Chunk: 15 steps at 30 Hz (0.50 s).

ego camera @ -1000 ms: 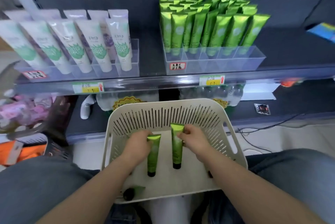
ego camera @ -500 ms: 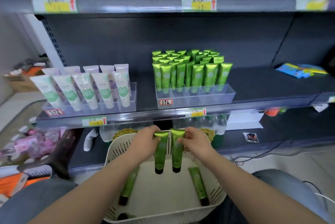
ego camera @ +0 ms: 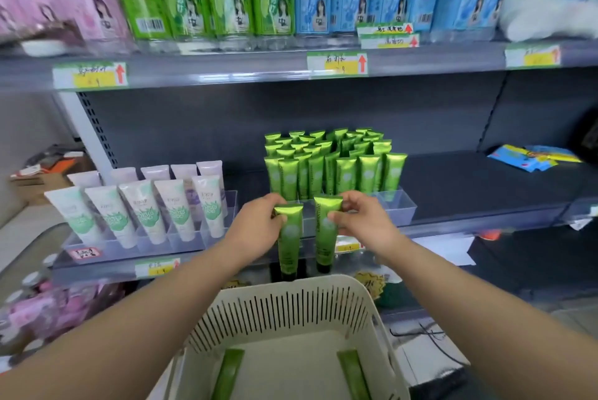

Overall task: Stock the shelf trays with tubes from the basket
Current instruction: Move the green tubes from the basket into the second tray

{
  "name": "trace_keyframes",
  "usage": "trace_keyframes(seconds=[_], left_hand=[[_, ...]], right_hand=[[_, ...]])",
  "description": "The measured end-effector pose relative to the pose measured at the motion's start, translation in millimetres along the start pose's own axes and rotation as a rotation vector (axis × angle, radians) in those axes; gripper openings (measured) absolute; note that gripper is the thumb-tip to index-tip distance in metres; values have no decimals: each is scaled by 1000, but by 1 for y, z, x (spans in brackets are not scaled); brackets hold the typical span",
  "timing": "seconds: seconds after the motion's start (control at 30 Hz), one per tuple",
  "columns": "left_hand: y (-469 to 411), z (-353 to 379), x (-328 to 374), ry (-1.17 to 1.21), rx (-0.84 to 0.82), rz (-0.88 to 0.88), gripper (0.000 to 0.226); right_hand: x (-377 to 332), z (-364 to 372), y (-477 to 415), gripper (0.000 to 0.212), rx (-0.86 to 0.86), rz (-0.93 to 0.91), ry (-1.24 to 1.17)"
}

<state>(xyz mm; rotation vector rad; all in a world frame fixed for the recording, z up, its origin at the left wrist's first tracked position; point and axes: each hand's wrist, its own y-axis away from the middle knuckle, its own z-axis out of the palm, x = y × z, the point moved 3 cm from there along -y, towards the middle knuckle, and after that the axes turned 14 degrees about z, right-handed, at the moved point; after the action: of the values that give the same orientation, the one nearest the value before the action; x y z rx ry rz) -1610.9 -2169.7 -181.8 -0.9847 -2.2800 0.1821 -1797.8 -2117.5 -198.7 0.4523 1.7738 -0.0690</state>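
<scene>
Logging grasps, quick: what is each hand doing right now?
Left hand: holds a green tube by its top end.
Right hand: holds a second green tube likewise.

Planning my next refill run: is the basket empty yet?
Not empty: a left tube and a right tube lie flat inside the basket; its near part is unseen.

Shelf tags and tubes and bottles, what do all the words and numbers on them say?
"9", perhaps: handwritten on the middle top-shelf tag, beside a red up-arrow.
Other shelf tags: handwriting too blurred.
Right green tube, in the right hand: lettering down its side, too blurred.
Left green tube, in the left hand: no legible words.
Bottle labels: too blurred.
White tubes: print too small.
</scene>
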Motion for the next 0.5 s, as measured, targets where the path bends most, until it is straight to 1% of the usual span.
trace_keyframes(seconds=[0.07, 0.13, 0.23, 0.27, 0.5], left_hand=[[-15, -7, -2, -3, 25, 6, 10], [-30, -14, -4, -14, 53, 11, 15], [-51, -23, -9, -28, 102, 17, 23], [-58, -25, -12, -33, 116, 18, 24], [-91, -27, -40, -54, 170, 15, 23]], right_hand=[[-13, -4, -12, 29, 16, -23, -9], [-25, -6, -23, 29, 23, -41, -27], [-40, -7, -40, 19, 35, -68, -30], [-45, -6, -45, 18, 40, -77, -27], [-56, 3, -84, 17, 57, -116, -34]])
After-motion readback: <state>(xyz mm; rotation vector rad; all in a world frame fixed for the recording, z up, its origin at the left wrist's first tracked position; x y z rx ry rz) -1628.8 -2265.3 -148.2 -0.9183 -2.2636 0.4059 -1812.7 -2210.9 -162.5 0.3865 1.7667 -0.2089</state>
